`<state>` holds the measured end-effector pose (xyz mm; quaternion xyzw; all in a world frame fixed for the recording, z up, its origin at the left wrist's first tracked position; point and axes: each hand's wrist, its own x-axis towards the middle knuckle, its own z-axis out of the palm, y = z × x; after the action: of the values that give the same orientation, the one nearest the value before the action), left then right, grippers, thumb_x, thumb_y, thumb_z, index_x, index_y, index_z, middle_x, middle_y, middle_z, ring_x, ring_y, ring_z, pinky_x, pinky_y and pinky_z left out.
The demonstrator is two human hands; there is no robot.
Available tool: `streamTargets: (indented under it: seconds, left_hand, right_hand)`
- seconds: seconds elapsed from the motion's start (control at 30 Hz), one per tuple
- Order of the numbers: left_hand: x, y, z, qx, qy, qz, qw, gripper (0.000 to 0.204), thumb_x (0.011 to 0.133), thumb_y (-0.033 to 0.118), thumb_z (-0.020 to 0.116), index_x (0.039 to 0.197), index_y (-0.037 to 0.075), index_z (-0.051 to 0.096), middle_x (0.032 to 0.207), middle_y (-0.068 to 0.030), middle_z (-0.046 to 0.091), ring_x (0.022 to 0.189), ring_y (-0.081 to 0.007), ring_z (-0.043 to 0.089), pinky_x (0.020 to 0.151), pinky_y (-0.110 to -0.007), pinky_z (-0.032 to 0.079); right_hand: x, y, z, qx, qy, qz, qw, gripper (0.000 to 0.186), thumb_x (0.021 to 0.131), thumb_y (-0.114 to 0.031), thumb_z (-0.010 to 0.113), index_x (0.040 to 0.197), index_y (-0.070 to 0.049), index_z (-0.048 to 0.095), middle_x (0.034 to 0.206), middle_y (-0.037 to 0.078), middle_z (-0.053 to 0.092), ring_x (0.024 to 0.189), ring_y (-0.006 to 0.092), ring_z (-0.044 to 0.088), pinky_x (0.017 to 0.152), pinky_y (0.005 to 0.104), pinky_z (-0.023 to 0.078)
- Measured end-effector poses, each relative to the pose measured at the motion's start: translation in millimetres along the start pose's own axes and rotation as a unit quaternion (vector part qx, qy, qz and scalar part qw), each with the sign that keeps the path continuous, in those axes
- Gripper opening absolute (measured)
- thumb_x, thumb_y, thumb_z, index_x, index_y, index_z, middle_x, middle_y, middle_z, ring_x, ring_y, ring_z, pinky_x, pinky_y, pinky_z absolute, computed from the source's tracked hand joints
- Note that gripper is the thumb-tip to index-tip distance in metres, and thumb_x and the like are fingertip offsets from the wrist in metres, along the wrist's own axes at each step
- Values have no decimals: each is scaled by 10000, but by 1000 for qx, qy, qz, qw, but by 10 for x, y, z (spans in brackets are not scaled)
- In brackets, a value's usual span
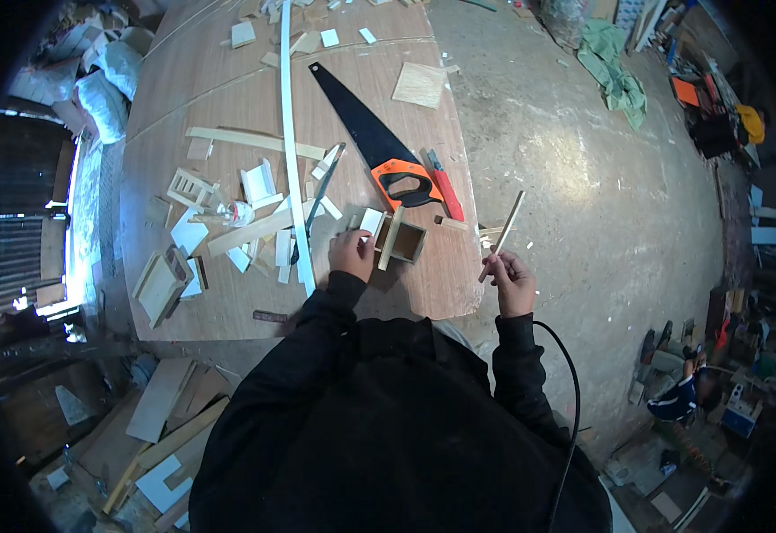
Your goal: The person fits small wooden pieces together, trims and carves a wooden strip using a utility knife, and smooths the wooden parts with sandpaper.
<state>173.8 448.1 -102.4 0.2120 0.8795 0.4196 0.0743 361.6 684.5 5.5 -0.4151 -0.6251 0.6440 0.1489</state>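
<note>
My left hand point(352, 251) steadies the small wooden box frame point(399, 238) on the surface point(228, 98) — right-hand fingers point(501, 263) pinch a thin wooden stick point(503, 224).

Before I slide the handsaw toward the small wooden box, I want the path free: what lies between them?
In the head view, hardly anything: the handsaw's orange handle ends just above the small wooden box. Only a short bare strip of tabletop separates them; the red tool lies to the right.
</note>
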Motion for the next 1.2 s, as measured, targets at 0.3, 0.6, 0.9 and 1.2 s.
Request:
streamTargets:
  seconds: [0.3, 0.6, 0.9, 1.2]
  left_hand:
    - [-287, 82, -242, 17, -27, 36, 999, 156, 876, 178, 683, 956, 45, 668, 857, -113, 636, 681, -246, 565, 640, -351, 459]
    - [-294, 154, -166, -64, -43, -84, 994, 142, 889, 160, 680, 967, 42, 681, 812, -87, 625, 634, -180, 552, 606, -290, 453]
    - [4, 392, 103, 204, -14, 91, 975, 263, 858, 340, 700, 954, 95, 712, 918, -60, 624, 878, -258, 580, 788, -408, 449]
    - [235, 185, 310, 159, -132, -96, 974, 330, 852, 377, 708, 921, 55, 731, 911, -87, 661, 896, -266, 607, 801, -418, 470]
  right_hand:
    - [248, -9, 173, -24, -65, -34, 997, 294, 909, -176, 703, 1115, 28, 656, 862, 58, 710, 764, 101, 650, 676, 236, 504]
    - [127, 157, 483, -123, -204, 23, 971, 304, 841, -207, 781, 975, 19, 627, 769, 57, 677, 701, 103, 633, 644, 261, 507]
    - [104, 168, 513, 42, -235, 119, 964, 228, 870, -153, 748, 942, 0, 595, 750, 56, 650, 629, 114, 613, 584, 268, 501]
    - [-142, -239, 405, 79, -221, 21, 972, 159, 902, -142, 708, 925, -15, 615, 770, 30, 637, 627, 89, 571, 566, 246, 459]
